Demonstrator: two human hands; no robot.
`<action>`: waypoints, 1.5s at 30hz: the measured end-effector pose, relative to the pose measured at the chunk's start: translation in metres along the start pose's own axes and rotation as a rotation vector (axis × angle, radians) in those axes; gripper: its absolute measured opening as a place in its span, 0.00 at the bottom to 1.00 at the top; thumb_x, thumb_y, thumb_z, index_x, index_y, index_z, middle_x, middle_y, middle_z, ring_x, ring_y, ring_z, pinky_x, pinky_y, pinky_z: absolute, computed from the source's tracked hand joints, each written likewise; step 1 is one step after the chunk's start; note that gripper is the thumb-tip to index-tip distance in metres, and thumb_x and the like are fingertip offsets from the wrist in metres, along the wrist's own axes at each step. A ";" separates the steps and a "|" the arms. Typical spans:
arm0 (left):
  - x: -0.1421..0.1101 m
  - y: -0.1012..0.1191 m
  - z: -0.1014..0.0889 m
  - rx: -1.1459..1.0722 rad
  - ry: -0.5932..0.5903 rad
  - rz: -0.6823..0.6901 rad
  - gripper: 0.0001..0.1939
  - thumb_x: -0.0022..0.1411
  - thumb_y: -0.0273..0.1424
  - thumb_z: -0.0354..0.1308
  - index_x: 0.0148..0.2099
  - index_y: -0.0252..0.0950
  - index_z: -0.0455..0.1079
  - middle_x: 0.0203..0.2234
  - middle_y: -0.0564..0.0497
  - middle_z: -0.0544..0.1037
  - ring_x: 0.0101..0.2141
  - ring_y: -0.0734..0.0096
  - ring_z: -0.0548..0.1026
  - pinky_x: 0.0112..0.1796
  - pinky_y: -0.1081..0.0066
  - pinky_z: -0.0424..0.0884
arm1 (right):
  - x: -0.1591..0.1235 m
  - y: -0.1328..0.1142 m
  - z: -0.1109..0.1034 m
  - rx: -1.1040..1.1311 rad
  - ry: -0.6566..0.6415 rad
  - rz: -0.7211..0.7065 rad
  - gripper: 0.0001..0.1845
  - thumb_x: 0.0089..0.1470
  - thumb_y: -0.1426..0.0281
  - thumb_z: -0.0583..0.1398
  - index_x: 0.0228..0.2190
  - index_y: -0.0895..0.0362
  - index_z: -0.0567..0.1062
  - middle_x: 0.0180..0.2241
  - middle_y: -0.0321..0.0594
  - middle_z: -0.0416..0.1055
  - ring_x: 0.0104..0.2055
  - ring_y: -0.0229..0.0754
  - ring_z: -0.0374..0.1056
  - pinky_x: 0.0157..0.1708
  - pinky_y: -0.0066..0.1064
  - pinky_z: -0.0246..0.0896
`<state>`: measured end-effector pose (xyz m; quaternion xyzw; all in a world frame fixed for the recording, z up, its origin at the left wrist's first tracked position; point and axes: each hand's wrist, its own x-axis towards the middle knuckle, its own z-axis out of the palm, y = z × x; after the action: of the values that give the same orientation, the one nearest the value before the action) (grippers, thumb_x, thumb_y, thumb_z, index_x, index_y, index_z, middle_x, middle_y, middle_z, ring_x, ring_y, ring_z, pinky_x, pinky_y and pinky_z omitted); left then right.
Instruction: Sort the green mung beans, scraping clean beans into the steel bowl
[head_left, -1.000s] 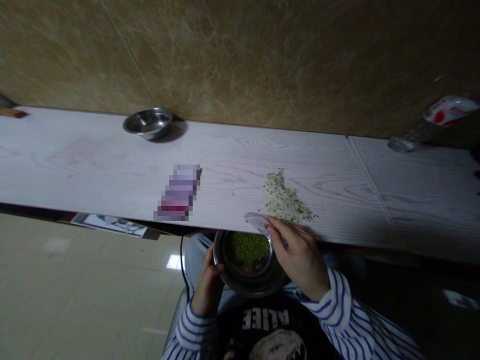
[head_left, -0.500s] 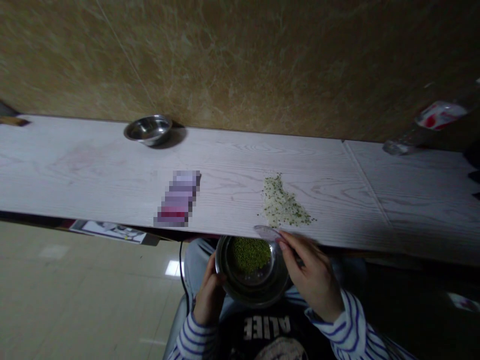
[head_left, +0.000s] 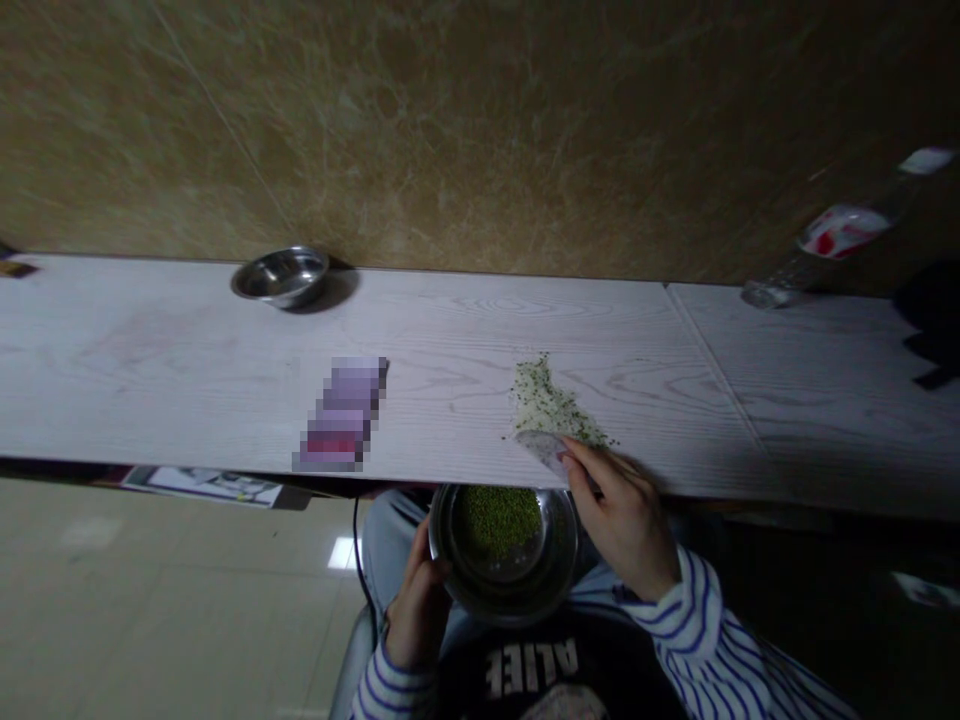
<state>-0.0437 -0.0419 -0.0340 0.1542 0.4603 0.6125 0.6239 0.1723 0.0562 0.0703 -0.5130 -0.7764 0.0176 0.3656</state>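
Observation:
My left hand [head_left: 418, 607] is closed on the left rim of a steel bowl [head_left: 510, 604], which sits at my lap just below the counter's front edge. Green mung beans [head_left: 496, 518] lie inside it. Between the fingertips of my right hand [head_left: 626, 520] is a clear, thin plastic disc [head_left: 541, 448], perhaps a lid. The disc is at the near edge of a loose pile of white grains mixed with green bits [head_left: 553, 403] on the counter; whether it touches the surface I cannot tell.
The white wood-grain counter [head_left: 442, 320] runs along a marbled wall. A second steel bowl [head_left: 281, 280] stands at the back left, with a blurred-out phone-like object [head_left: 343, 412] in front of it. A clear plastic bottle [head_left: 832, 235] stands at the right, near a dark object [head_left: 930, 320].
My right hand has moved the disc from the bowl's far rim, first rightward, then forward to the pile's near edge. The left hand keeps its hold on the bowl. The camera view has shifted.

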 end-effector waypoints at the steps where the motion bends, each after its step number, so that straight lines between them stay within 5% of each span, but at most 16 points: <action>1: 0.000 0.000 0.001 0.001 0.004 -0.011 0.29 0.54 0.35 0.63 0.59 0.45 0.74 0.59 0.46 0.76 0.65 0.43 0.62 0.62 0.50 0.58 | 0.002 0.004 0.000 -0.006 0.004 0.004 0.14 0.64 0.73 0.56 0.46 0.57 0.80 0.38 0.46 0.83 0.37 0.47 0.80 0.39 0.38 0.78; 8: 0.007 -0.009 -0.001 0.020 0.024 -0.033 0.28 0.50 0.36 0.65 0.56 0.46 0.75 0.55 0.47 0.79 0.62 0.39 0.65 0.60 0.47 0.62 | 0.010 0.013 -0.006 -0.034 0.047 0.055 0.14 0.63 0.72 0.57 0.45 0.57 0.81 0.38 0.46 0.83 0.36 0.48 0.81 0.38 0.38 0.79; 19: 0.018 -0.020 -0.019 0.012 0.046 -0.071 0.32 0.44 0.37 0.69 0.54 0.48 0.77 0.53 0.48 0.80 0.62 0.37 0.65 0.60 0.46 0.62 | 0.008 -0.031 0.022 -0.035 0.021 -0.046 0.15 0.64 0.76 0.56 0.47 0.61 0.79 0.33 0.47 0.83 0.33 0.47 0.79 0.39 0.39 0.76; 27: 0.005 -0.013 -0.004 -0.026 -0.001 -0.077 0.30 0.54 0.35 0.64 0.60 0.46 0.72 0.57 0.46 0.77 0.64 0.42 0.63 0.61 0.49 0.61 | 0.001 -0.007 0.007 -0.097 0.076 -0.015 0.13 0.63 0.75 0.56 0.44 0.65 0.80 0.36 0.51 0.83 0.31 0.48 0.79 0.36 0.38 0.75; 32: 0.002 -0.011 0.000 -0.021 0.032 -0.055 0.29 0.52 0.34 0.65 0.58 0.45 0.75 0.58 0.45 0.76 0.65 0.42 0.61 0.63 0.49 0.56 | 0.008 0.009 -0.008 -0.117 0.128 -0.034 0.12 0.63 0.74 0.58 0.43 0.65 0.80 0.36 0.51 0.83 0.32 0.48 0.79 0.37 0.39 0.72; 39: 0.003 -0.012 -0.002 -0.048 0.008 -0.045 0.33 0.51 0.36 0.66 0.61 0.45 0.72 0.59 0.45 0.76 0.65 0.41 0.61 0.62 0.49 0.58 | 0.047 0.026 -0.007 -0.126 0.000 -0.124 0.10 0.62 0.76 0.59 0.43 0.60 0.80 0.36 0.46 0.83 0.37 0.47 0.78 0.38 0.39 0.64; 45: 0.011 -0.021 -0.011 -0.075 0.070 -0.100 0.33 0.39 0.37 0.73 0.52 0.47 0.78 0.52 0.46 0.80 0.61 0.37 0.67 0.56 0.49 0.67 | 0.055 0.023 0.004 -0.097 -0.105 -0.157 0.09 0.62 0.76 0.59 0.40 0.57 0.80 0.35 0.43 0.83 0.37 0.46 0.77 0.37 0.38 0.59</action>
<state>-0.0414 -0.0407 -0.0598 0.0859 0.4657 0.6025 0.6424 0.1767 0.1129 0.0881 -0.4663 -0.8322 -0.0218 0.2992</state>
